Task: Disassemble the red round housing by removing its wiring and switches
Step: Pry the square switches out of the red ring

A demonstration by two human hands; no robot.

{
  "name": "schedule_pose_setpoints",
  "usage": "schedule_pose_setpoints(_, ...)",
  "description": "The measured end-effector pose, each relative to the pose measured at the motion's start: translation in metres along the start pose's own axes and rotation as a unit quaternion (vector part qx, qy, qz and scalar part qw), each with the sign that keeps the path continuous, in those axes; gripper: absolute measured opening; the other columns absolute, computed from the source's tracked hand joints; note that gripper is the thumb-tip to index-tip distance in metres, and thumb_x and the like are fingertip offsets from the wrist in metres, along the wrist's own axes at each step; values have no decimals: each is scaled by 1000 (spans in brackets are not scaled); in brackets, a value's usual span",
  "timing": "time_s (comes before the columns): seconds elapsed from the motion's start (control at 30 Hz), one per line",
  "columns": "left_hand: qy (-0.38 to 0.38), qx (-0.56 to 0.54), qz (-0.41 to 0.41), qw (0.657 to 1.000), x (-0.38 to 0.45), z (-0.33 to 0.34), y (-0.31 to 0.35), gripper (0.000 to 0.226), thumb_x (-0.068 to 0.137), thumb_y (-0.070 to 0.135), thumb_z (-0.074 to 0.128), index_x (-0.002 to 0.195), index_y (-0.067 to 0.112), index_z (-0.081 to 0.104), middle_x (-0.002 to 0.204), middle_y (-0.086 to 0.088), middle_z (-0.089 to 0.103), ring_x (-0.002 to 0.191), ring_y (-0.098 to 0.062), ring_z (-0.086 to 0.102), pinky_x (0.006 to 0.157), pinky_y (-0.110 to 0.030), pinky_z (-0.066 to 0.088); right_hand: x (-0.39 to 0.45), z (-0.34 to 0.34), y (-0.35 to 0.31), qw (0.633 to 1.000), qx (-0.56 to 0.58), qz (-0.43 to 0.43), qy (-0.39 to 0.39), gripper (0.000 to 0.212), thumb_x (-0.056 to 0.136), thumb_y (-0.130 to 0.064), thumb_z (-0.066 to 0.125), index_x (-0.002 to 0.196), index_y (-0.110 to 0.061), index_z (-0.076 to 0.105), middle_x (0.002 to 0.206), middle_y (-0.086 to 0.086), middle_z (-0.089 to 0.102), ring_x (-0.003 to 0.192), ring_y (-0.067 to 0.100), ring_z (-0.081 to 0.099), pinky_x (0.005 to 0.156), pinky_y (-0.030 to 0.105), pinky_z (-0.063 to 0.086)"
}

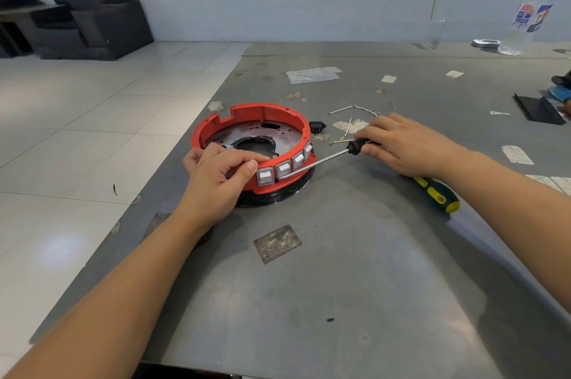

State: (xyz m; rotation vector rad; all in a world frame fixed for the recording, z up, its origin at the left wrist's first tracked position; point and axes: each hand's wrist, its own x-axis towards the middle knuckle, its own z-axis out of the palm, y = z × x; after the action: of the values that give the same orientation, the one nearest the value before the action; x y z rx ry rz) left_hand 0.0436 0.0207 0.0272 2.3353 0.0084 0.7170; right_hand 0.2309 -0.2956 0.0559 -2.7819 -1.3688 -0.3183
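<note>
The red round housing sits on the grey metal table, on a black base. Several white rocker switches line its near right wall. My left hand grips the housing's near rim, thumb by the leftmost switch. My right hand holds a black-handled screwdriver; its tip lies against the switches' lower edge. Loose white wires lie on the table behind my right hand.
A black socket part lies right of the housing. A yellow and green screwdriver rests under my right forearm. A plastic bottle, paper scraps and a black bracket sit farther right. The table's left edge drops to tiled floor.
</note>
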Motion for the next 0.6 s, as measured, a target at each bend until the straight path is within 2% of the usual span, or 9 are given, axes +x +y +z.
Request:
schedule_pose_setpoints(0.2, -11, 7, -16, 1000, 1, -1, -1, 26, 98, 43, 48, 99, 64, 64, 96, 23, 53, 109, 14, 34, 98, -31, 15, 10, 0, 2, 1000, 5, -1, -27, 55, 100, -59, 19, 137, -33, 51, 125, -1, 53, 113, 23, 48, 99, 36, 41)
schedule_pose_setpoints(0.33, -10, 11, -16, 1000, 0, -1, 0, 32, 104, 34, 55, 100, 65, 63, 98, 23, 52, 110, 19, 31, 101, -38, 18, 14, -1, 1, 999, 7, 11, -41, 60, 98, -62, 16, 138, -34, 50, 128, 1, 52, 116, 24, 49, 100, 37, 42)
schedule_pose_setpoints(0.43, -8, 6, -25, 1000, 1, -1, 1, 28, 100, 40, 52, 99, 65, 63, 98, 22, 51, 109, 22, 29, 100, -37, 18, 17, -1, 1, 999, 7, 10, -47, 60, 97, -62, 16, 137, -33, 49, 129, 1, 52, 115, 25, 50, 99, 37, 42)
schedule_pose_setpoints(0.6, -3, 12, -22, 1000, 0, -1, 0, 38, 106, 28, 58, 99, 65, 63, 99, 23, 52, 109, 23, 29, 101, -37, 18, 15, -2, 0, 999, 10, 14, -51, 58, 98, -61, 17, 138, -33, 49, 128, 1, 52, 115, 24, 49, 99, 37, 41)
